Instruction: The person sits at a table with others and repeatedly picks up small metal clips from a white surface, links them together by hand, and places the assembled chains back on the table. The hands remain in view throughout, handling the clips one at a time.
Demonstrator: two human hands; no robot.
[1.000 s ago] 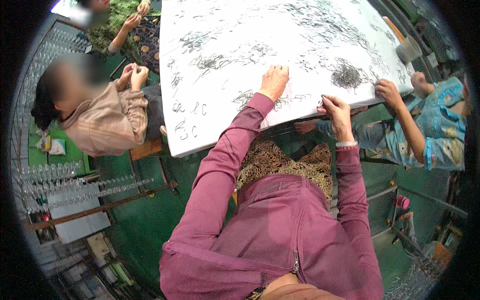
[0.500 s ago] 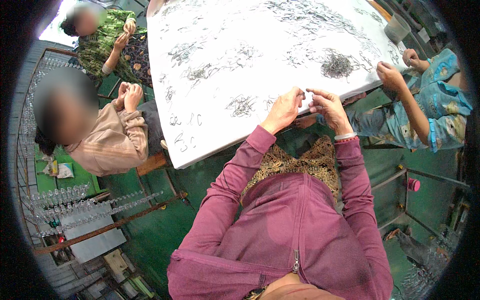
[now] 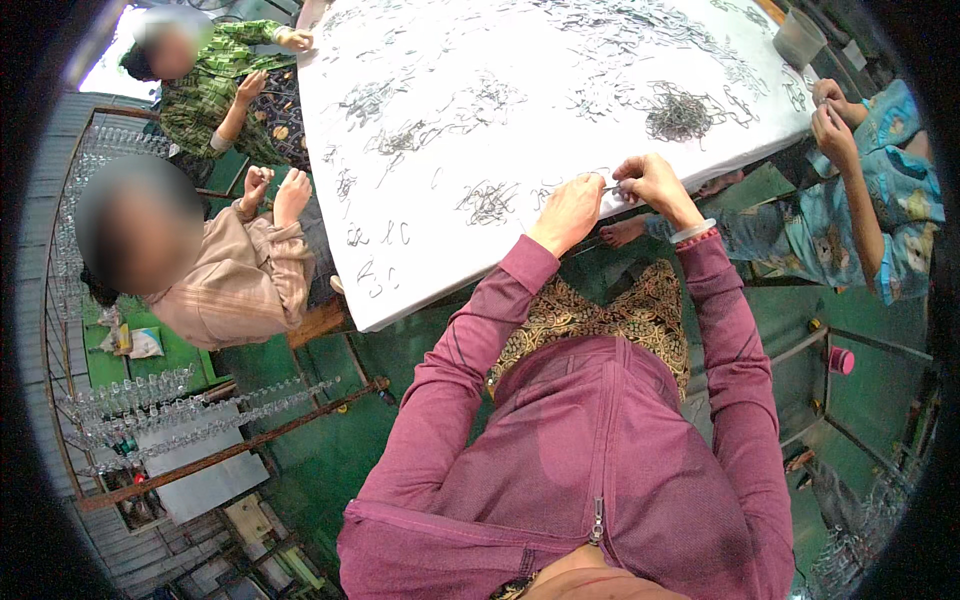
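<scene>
Over the near edge of the white table (image 3: 420, 285), my left hand (image 3: 568, 214) is closed in a pinch, fingertips toward the right. My right hand (image 3: 655, 190) meets it, thumb and fingers pinched together. Between the two sets of fingertips shows a small thin dark strip (image 3: 612, 188), mostly covered by the fingers. Just left of my left hand lies a loose tangle of thin dark strips (image 3: 487, 203). A denser dark pile (image 3: 680, 112) sits beyond my right hand.
Scattered dark strips (image 3: 640, 40) cover the table's far part. A translucent tub (image 3: 799, 40) stands at the far right. Two people sit on the left, one in a beige top (image 3: 235, 270), one in green (image 3: 190, 105). Another person in blue (image 3: 880, 210) sits on the right.
My right hand's fingers, spread apart before, have closed in beside my left fingertips at the dark strip. The people on both sides have moved their hands.
</scene>
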